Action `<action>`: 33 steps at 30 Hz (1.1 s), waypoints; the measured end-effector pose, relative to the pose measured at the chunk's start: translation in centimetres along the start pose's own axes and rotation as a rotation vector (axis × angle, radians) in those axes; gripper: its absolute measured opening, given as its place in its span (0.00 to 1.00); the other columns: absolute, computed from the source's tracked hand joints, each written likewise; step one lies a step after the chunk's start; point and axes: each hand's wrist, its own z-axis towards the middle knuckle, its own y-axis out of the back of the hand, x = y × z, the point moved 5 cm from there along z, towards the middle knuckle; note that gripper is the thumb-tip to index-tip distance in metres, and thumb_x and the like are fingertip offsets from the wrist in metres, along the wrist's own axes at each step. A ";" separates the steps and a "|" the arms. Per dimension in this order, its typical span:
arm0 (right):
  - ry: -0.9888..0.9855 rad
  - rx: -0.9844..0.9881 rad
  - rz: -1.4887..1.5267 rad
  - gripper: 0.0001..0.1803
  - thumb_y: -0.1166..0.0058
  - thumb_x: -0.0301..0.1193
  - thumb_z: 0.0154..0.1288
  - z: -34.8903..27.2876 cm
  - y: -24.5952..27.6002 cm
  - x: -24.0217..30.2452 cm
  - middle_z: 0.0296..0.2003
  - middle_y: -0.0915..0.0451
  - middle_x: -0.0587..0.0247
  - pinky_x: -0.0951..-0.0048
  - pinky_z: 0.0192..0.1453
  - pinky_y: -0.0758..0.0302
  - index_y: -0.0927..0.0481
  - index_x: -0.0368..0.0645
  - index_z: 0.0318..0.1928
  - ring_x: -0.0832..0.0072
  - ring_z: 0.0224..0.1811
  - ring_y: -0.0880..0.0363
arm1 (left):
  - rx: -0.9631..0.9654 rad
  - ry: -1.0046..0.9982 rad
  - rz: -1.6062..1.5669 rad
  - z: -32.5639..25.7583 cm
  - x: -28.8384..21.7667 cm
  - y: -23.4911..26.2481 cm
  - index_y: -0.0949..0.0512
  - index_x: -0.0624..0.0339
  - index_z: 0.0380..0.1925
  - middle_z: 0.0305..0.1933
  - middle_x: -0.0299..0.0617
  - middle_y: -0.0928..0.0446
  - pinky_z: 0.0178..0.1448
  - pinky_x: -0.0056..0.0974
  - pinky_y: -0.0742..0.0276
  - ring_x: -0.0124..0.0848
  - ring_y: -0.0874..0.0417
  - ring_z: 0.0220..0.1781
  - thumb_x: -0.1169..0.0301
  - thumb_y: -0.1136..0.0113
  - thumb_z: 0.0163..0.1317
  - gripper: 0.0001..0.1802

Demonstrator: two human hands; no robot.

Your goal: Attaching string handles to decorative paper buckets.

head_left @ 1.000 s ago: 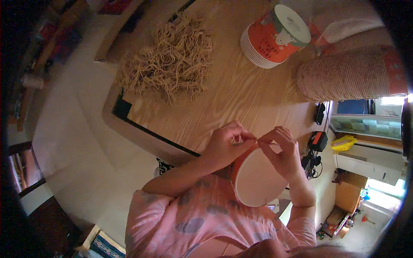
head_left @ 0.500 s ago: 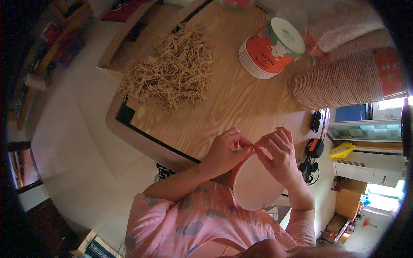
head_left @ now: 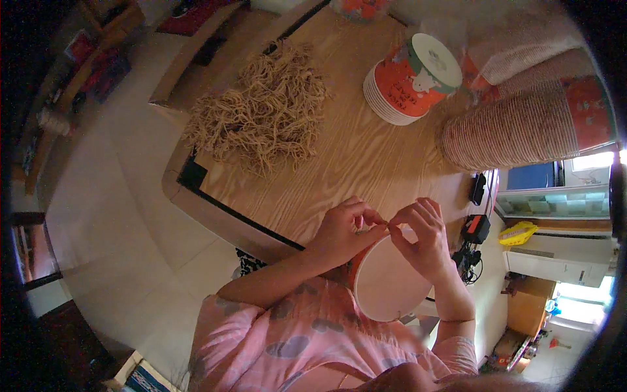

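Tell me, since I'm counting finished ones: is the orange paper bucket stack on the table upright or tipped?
Tipped. The orange bucket stack lies on its side on the wooden table, white base facing up and right.

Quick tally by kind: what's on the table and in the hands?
Paper bucket at the left hand and right hand: 1
Stacks of nested paper buckets on the wooden table: 2
Heaps of tan string loops: 1
Total: 4
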 end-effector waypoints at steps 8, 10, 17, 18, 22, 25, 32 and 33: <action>-0.017 0.006 0.035 0.07 0.41 0.23 0.48 -0.3 0.0 -0.3 0.30 0.24 0.63 0.62 0.50 0.34 0.25 0.44 0.29 0.62 0.37 0.26 | 0.032 0.118 -0.106 -0.1 0.9 -0.1 0.20 0.61 0.28 0.28 0.36 0.25 0.33 0.30 0.31 0.24 0.28 0.27 0.68 0.34 0.50 0.09; -0.046 -0.007 0.046 0.07 0.41 0.23 0.48 -0.4 0.0 -0.6 0.30 0.24 0.63 0.62 0.50 0.33 0.25 0.43 0.29 0.62 0.37 0.26 | 0.017 0.103 -0.117 -0.2 1.3 0.0 0.20 0.61 0.28 0.28 0.36 0.25 0.33 0.30 0.31 0.23 0.28 0.28 0.68 0.34 0.50 0.09; -0.024 0.011 0.060 0.07 0.40 0.23 0.48 -0.3 -0.1 -0.4 0.30 0.24 0.63 0.62 0.50 0.33 0.24 0.44 0.29 0.63 0.38 0.26 | 0.048 0.141 -0.093 -0.1 0.9 -0.3 0.19 0.60 0.30 0.29 0.35 0.24 0.34 0.30 0.31 0.22 0.27 0.29 0.65 0.34 0.51 0.10; -0.020 0.009 0.059 0.07 0.40 0.23 0.48 -0.3 -0.1 -0.3 0.30 0.24 0.63 0.62 0.50 0.33 0.24 0.44 0.29 0.63 0.38 0.26 | 0.047 0.141 -0.093 -0.1 1.0 -0.3 0.19 0.60 0.30 0.29 0.35 0.24 0.34 0.30 0.31 0.22 0.27 0.29 0.65 0.34 0.51 0.10; -0.025 0.013 0.063 0.07 0.41 0.23 0.49 -0.2 0.0 -0.1 0.30 0.23 0.63 0.62 0.50 0.33 0.24 0.44 0.30 0.63 0.37 0.25 | 0.044 0.085 -0.116 0.0 1.4 -0.4 0.19 0.60 0.30 0.29 0.35 0.24 0.34 0.30 0.31 0.22 0.28 0.28 0.64 0.34 0.51 0.12; -0.053 0.006 0.032 0.07 0.41 0.24 0.49 -0.5 -0.3 -1.0 0.31 0.23 0.64 0.62 0.50 0.33 0.24 0.44 0.30 0.63 0.38 0.25 | 0.010 0.076 -0.162 -0.1 2.0 -0.5 0.19 0.60 0.29 0.28 0.35 0.23 0.33 0.29 0.31 0.22 0.27 0.27 0.64 0.33 0.51 0.11; -0.018 0.006 0.018 0.07 0.40 0.25 0.49 0.0 0.2 0.1 0.31 0.23 0.64 0.63 0.50 0.33 0.24 0.44 0.30 0.64 0.39 0.25 | 0.053 0.161 -0.149 -0.2 1.0 -0.3 0.20 0.61 0.28 0.26 0.34 0.22 0.31 0.28 0.30 0.19 0.28 0.26 0.66 0.34 0.52 0.10; -0.016 0.021 0.014 0.07 0.40 0.25 0.49 0.1 0.1 0.0 0.31 0.23 0.64 0.63 0.50 0.32 0.24 0.44 0.31 0.64 0.39 0.25 | 0.052 0.162 -0.149 -0.2 1.0 -0.3 0.20 0.61 0.28 0.26 0.34 0.22 0.31 0.28 0.30 0.19 0.28 0.26 0.66 0.34 0.52 0.10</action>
